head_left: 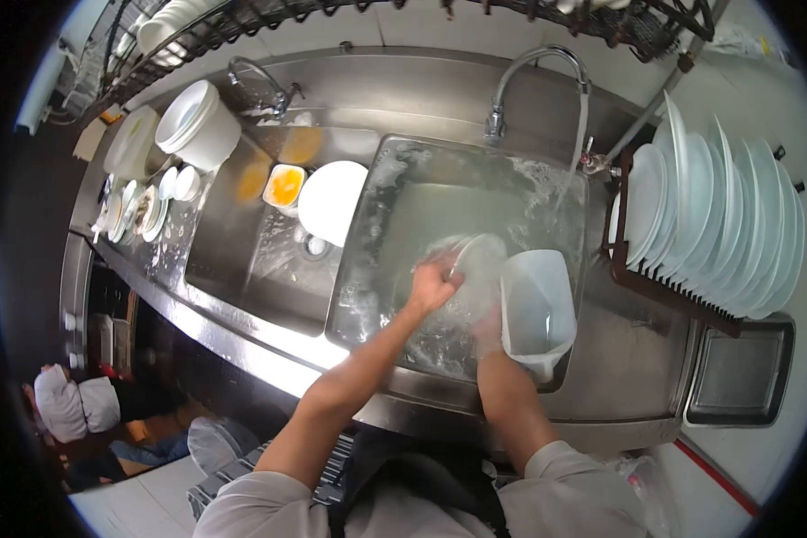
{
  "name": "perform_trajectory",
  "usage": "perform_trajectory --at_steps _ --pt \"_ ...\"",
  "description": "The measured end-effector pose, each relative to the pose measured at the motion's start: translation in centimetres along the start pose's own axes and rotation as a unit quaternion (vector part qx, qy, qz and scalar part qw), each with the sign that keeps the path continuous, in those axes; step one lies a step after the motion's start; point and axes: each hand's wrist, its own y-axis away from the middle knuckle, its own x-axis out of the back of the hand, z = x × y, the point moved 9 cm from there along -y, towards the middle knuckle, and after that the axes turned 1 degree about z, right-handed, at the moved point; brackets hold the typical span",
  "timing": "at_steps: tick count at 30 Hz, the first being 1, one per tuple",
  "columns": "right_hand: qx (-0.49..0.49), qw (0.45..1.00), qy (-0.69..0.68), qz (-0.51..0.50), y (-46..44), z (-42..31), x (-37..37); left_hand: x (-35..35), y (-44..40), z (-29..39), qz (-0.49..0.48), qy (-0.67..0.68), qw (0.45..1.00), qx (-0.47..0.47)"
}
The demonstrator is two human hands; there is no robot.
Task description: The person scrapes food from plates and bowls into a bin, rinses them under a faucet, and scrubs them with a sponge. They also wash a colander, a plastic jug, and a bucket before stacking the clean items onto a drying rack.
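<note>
Over the water-filled right sink basin [421,161], my left hand [435,282] grips the left edge of a round white dish [482,260]. My right hand [487,330] is blurred below the dish, partly under the cloudy water, and its fingers are hard to make out. Just right of it, a white rectangular tub [540,309] sits tilted in the basin with some water inside. Water runs from the right faucet [547,56] into the basin's far right part.
White plates [717,206] stand in a brown rack at right, beside a metal tray [741,375]. The left basin holds a white plate [334,203] and an orange-stained container [285,186]. White buckets [197,125] and small dishes are farther left. A wire rack hangs overhead.
</note>
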Motion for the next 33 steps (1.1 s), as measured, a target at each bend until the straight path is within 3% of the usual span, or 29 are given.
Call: perform_trajectory --at_steps 5,8,10,11,13,15,17,19,22,25,27,28,29,30,31,32,33 --pt "-0.042 0.994 -0.042 -0.094 -3.0 1.7 -5.1 6.3 0.1 11.0 0.013 -0.136 0.983 -0.124" --pt "-0.095 0.979 -0.094 -0.153 -5.2 3.8 -6.0 7.4 1.2 14.3 -0.003 -0.243 0.96 -0.138" --pt "-0.147 0.969 -0.116 -0.159 -4.8 4.9 -5.2 6.4 1.5 12.7 -0.034 -0.278 0.956 -0.091" --pt "-0.124 0.985 -0.088 -0.082 -4.6 5.4 -3.2 6.0 1.4 11.5 -0.04 -0.275 0.959 -0.061" --pt "-0.176 0.979 -0.037 -0.098 -5.1 7.2 -1.2 4.8 1.3 7.7 -0.074 -0.267 0.961 0.003" --pt "-0.163 0.968 -0.028 -0.187 -6.1 9.2 3.3 3.6 1.6 3.9 -0.105 -0.216 0.969 0.051" --pt "-0.167 0.97 -0.005 -0.174 -5.6 8.4 4.7 0.7 2.2 0.0 -0.075 -0.194 0.978 0.024" --pt "-0.166 0.975 0.014 -0.149 -4.6 7.2 5.0 -1.2 2.9 -2.1 -0.1 -0.135 0.983 0.067" --pt "-0.157 0.979 0.033 -0.123 -3.6 5.6 4.2 -0.7 3.9 -1.3 -0.072 -0.054 0.992 0.093" --pt "-0.146 0.981 0.048 -0.121 -3.1 4.4 2.8 1.6 4.6 -1.3 0.005 0.093 0.995 0.021" --pt "-0.146 0.979 0.055 -0.131 -3.3 3.9 0.5 5.6 5.2 -1.7 0.156 -0.012 0.988 0.009" --pt "-0.148 0.979 0.059 -0.127 -3.0 3.7 -0.8 7.5 6.0 -1.5 0.226 -0.063 0.972 0.004" --pt "-0.159 0.98 0.1 -0.073 1.7 0.9 -6.7 8.0 5.6 -3.4 0.275 -0.063 0.959 0.008" --pt "-0.137 0.981 0.112 -0.075 0.6 1.0 -7.7 8.1 5.3 -5.7 0.27 0.199 0.937 0.1" --pt "-0.113 0.983 0.125 -0.075 -1.4 1.0 -7.8 7.1 4.8 -7.2 0.238 0.446 0.842 0.188" --pt "-0.09 0.984 0.137 -0.074 -2.1 0.9 -8.2 5.5 4.7 -7.6 0.184 0.656 0.682 0.265" --pt "-0.041 0.98 0.183 -0.071 -0.9 -0.4 -10.5 4.5 4.4 -6.0 0.069 0.779 0.555 0.284"
